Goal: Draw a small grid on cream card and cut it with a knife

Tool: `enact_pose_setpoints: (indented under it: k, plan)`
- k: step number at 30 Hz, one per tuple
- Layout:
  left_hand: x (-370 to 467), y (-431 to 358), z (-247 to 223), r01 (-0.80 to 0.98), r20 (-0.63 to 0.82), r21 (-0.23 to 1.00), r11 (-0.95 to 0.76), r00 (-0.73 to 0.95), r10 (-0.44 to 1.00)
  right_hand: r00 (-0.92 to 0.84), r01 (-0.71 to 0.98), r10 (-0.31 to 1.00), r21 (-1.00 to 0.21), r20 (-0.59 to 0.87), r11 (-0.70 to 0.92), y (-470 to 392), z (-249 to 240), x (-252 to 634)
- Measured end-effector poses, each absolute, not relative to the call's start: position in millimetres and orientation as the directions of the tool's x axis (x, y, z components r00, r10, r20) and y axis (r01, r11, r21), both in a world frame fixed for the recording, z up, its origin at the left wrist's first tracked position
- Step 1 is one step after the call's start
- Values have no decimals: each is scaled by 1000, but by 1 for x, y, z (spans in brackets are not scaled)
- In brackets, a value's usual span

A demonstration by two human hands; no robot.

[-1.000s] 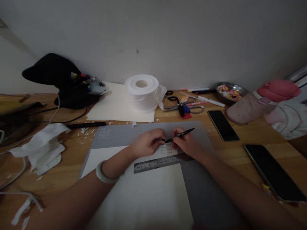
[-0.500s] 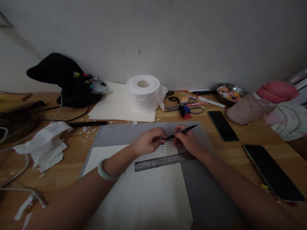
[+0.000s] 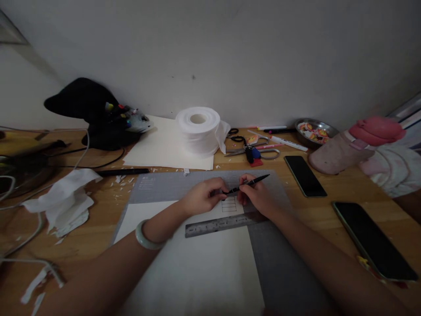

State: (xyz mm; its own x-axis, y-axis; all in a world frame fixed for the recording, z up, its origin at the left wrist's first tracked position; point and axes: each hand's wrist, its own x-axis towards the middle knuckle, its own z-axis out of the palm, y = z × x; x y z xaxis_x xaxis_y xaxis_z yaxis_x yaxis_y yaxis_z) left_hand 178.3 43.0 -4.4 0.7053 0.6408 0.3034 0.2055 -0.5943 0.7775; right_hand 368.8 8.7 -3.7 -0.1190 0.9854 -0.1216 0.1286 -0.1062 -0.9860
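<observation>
Both hands grip a slim black pen above a sheet of paper. Its left end sits between the pinched thumb and fingers of my left hand; whether a cap is there is hidden. My right hand pinches the barrel near the middle, the other end sticking out up and to the right. Just beneath the hands, a small ruled grid is drawn on the paper. A metal ruler lies across the sheet below the grid, its right end under my right hand and wrist.
A grey cutting mat lies under the paper. Behind stand a tissue roll and scissors. Two phones, a pink-lidded bottle and a metal bowl are to the right. Crumpled tissue, cables and a black pen case are left.
The view has shifted slightly, so everything sits a little lower in the picture. Both hands keep their hold on the pen, almost unchanged; paper and ruler stay put.
</observation>
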Motion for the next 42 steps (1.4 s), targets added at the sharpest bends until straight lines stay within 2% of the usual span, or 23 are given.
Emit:
enact_pose_setpoints:
  k: [15,34,42]
  plan:
    - [178,44,-5,190,342,734,-652,727,596,-134,115,983,-987,-127,-112,10,-6,370]
    - [178,45,-8,183,319,764,-618,726,609,-77,106,987,-986,-140,-132,12,-6,367]
    - [178,45,-2,114,384,750,-652,728,568,-73,129,988,-984,-132,-122,11,-8,365]
